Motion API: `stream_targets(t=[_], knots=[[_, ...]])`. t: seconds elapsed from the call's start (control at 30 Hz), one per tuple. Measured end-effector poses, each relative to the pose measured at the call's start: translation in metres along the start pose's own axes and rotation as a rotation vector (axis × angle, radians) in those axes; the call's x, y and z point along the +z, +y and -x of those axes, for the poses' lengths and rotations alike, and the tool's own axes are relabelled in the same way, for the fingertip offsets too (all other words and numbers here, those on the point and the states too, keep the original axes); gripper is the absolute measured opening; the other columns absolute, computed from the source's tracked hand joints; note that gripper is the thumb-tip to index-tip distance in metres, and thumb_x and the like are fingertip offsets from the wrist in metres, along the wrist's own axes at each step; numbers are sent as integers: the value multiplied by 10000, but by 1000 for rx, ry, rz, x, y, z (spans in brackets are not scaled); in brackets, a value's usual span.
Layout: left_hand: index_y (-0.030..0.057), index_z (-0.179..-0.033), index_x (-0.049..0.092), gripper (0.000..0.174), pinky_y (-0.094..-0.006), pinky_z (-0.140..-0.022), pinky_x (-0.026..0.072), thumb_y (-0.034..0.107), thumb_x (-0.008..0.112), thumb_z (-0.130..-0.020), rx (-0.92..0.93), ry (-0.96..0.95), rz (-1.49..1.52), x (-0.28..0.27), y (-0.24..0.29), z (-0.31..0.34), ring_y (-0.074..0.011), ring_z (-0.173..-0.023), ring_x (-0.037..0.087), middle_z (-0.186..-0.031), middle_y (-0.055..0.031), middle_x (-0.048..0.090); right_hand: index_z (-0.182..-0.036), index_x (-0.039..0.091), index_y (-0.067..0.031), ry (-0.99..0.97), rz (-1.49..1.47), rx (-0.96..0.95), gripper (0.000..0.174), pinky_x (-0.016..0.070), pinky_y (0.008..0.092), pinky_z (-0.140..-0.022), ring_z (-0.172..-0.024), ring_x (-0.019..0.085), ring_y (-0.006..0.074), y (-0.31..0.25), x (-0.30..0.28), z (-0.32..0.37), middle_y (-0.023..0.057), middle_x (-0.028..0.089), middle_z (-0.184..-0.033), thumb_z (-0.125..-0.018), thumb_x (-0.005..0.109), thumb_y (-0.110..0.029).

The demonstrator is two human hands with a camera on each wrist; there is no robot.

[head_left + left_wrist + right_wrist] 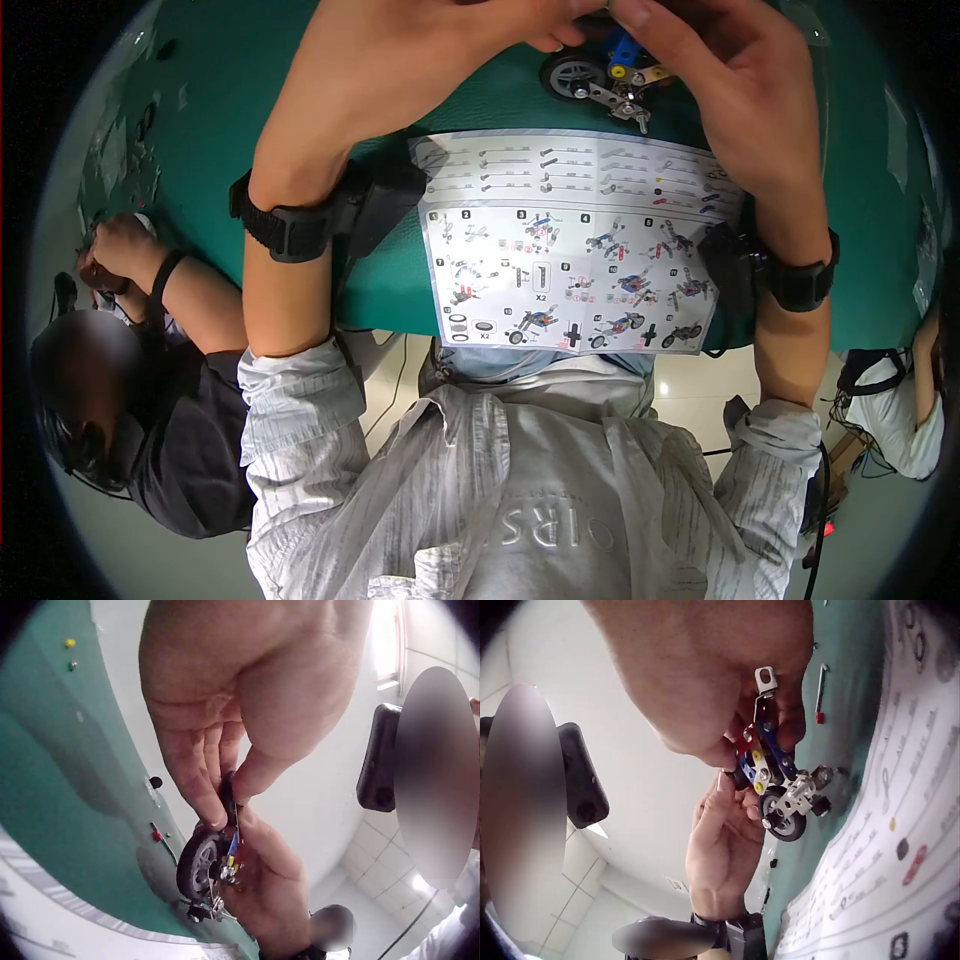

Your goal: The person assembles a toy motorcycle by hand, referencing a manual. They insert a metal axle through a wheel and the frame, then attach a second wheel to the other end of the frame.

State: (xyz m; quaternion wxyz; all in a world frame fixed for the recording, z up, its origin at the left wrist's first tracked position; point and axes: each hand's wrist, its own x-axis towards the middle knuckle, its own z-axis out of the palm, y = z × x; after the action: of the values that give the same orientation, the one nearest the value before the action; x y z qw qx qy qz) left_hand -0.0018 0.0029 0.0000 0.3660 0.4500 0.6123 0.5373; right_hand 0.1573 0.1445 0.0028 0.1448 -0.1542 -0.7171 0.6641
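A small model motorcycle (620,72) of metal strips, with blue, red and yellow parts, is held up at the top of the head view. One spoked black wheel (201,866) shows on it. My right hand (755,90) grips the model's body, fingers on one side and thumb on the other; in the right wrist view a bent silver bracket (765,679) sticks out by the fingers. My left hand (400,75) meets it from the other side. Between its fingers and thumb is pinched a black wheel (228,791), seen edge-on against the model. The hands hide part of the model.
A printed instruction sheet (560,245) with step pictures lies at the near edge of the green table (390,290). Beyond it are a red-ended metal rod (822,697) and a small yellow piece (70,643). People sit at left (190,430) and right.
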Motion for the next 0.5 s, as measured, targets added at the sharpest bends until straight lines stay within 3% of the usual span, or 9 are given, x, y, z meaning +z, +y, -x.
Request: stream_targets(t=[0.1,0.27,0.5], knots=[[-93,-1180,657,258,-233,-707,599,52,709,-973,36,-31,76,-4,-8,-2,-109,-802,707,-913,-94,741,-1030,674,63,1,3,-6,127,499,207,-681,-791,619,55,-1,1,0,44,693,-893,-980,688,-53],[-95,-1185,656,262,-234,-713,598,56,703,-976,18,-22,31,-2,-1,0,-109,-802,706,-909,-94,742,-1029,680,62,37,25,-170,125,499,207,-677,-785,622,59,29,2,-3,49,697,-894,-978,687,-52],[-104,-1175,655,249,-223,-711,590,47,681,-979,29,-28,54,-3,-9,-1,-96,-795,697,-881,-79,730,-1028,686,60,-7,37,0,130,490,203,-666,-772,616,57,-1,1,-1,49,700,-890,-977,692,-59]])
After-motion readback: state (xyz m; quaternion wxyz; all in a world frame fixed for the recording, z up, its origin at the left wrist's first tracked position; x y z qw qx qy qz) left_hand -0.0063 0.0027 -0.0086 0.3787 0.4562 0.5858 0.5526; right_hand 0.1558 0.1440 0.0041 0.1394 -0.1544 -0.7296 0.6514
